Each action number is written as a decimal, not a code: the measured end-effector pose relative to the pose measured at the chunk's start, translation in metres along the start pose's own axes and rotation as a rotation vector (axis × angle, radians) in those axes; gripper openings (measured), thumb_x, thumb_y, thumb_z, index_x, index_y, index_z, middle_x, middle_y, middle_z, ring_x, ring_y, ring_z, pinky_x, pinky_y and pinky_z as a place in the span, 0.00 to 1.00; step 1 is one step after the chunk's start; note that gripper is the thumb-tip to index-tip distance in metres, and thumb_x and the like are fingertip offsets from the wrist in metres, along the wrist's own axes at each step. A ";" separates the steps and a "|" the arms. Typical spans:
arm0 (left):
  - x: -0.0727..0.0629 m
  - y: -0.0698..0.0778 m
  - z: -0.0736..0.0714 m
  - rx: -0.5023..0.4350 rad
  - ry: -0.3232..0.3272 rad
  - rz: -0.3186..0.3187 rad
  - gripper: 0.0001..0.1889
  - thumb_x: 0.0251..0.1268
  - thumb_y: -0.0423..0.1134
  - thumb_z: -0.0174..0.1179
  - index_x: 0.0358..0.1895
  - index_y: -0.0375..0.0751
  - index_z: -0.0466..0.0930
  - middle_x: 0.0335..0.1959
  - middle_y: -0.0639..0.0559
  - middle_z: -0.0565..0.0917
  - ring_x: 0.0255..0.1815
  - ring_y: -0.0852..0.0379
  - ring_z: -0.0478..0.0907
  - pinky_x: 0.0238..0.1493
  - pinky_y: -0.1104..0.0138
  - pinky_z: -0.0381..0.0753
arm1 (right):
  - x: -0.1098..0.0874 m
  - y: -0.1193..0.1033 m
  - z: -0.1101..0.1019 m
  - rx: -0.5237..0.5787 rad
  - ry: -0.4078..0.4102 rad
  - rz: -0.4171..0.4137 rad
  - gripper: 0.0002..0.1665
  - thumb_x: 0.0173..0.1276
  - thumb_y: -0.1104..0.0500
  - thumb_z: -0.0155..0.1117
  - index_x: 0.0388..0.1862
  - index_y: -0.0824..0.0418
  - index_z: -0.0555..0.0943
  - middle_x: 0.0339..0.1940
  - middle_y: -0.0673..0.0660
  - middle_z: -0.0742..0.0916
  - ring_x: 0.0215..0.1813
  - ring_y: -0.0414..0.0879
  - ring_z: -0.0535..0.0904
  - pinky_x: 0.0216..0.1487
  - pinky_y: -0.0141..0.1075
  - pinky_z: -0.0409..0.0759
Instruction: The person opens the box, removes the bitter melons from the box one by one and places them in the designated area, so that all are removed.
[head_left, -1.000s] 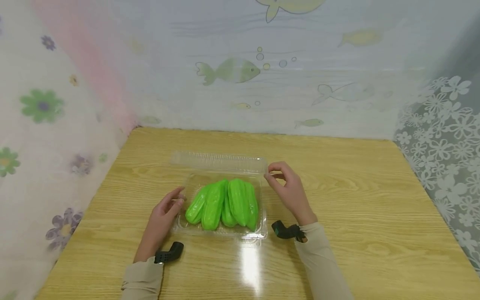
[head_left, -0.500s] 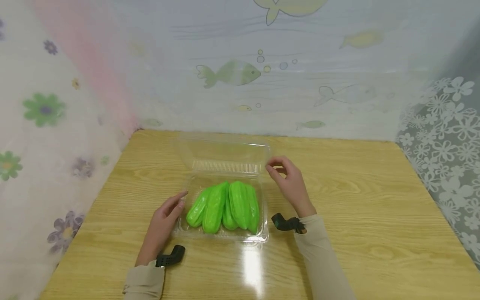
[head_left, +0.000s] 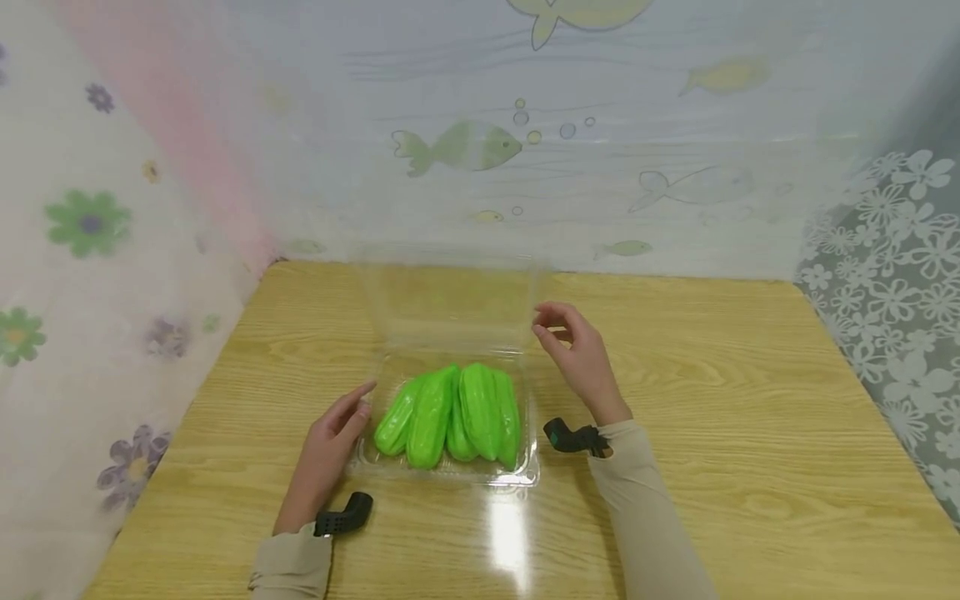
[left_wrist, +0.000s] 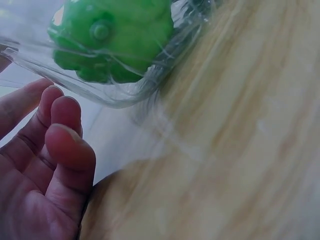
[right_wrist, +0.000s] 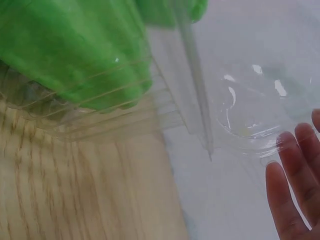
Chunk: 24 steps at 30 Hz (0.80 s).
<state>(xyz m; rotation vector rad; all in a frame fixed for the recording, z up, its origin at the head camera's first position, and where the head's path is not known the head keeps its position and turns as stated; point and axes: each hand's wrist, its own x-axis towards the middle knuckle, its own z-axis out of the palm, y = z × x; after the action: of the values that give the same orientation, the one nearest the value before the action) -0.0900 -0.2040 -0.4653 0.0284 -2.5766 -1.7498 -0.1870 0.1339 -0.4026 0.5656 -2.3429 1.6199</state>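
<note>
A clear plastic clamshell box (head_left: 442, 477) holds several long, ridged green vegetables (head_left: 430, 421), lying side by side. Its clear lid (head_left: 450, 300) stands raised at the back. My right hand (head_left: 581, 358) is at the lid's right side; in the right wrist view its fingertips (right_wrist: 287, 141) overlap the lid's rounded corner, fairly straight and apart. At the box's left side rests my left hand (head_left: 322, 450), its thumb and fingers loosely bent. From the left wrist, the fingertips (left_wrist: 66, 107) show close to the box wall, with the lobed end of one vegetable (left_wrist: 115, 40) behind it.
The box stands on a wood-grain table (head_left: 712, 400). A pale covering with fish drawings (head_left: 476, 146) rises behind the table, and a flowered one (head_left: 86, 221) closes the left. Black camera mounts (head_left: 573, 438) sit on both wrists.
The lid has swung further back and shows taller behind the box. My right hand has moved slightly away from me along with it. The left hand has stayed nearly still.
</note>
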 end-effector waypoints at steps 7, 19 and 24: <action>0.001 -0.002 0.000 0.026 0.004 -0.001 0.21 0.65 0.55 0.46 0.60 0.62 0.67 0.53 0.53 0.73 0.53 0.60 0.66 0.52 0.71 0.64 | 0.004 0.012 0.004 0.000 -0.006 0.010 0.20 0.65 0.55 0.57 0.56 0.54 0.71 0.40 0.50 0.79 0.45 0.42 0.75 0.45 0.40 0.73; -0.007 0.028 -0.002 -0.031 0.006 0.000 0.25 0.67 0.45 0.48 0.66 0.53 0.58 0.44 0.41 0.73 0.42 0.51 0.70 0.41 0.74 0.68 | 0.006 0.027 0.011 0.032 -0.026 0.065 0.26 0.64 0.59 0.58 0.61 0.52 0.68 0.39 0.52 0.79 0.43 0.43 0.76 0.43 0.37 0.75; -0.005 0.023 -0.001 -0.005 -0.006 -0.008 0.24 0.67 0.47 0.48 0.66 0.58 0.59 0.44 0.44 0.73 0.43 0.54 0.69 0.43 0.73 0.67 | 0.004 0.024 0.012 0.113 -0.032 0.112 0.29 0.62 0.66 0.58 0.63 0.59 0.66 0.39 0.60 0.78 0.42 0.51 0.77 0.41 0.37 0.76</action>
<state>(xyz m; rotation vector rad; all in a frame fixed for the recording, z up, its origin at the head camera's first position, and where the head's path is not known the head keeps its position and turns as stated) -0.0847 -0.1966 -0.4438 0.0336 -2.5792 -1.7617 -0.2011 0.1290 -0.4250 0.4940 -2.3556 1.8151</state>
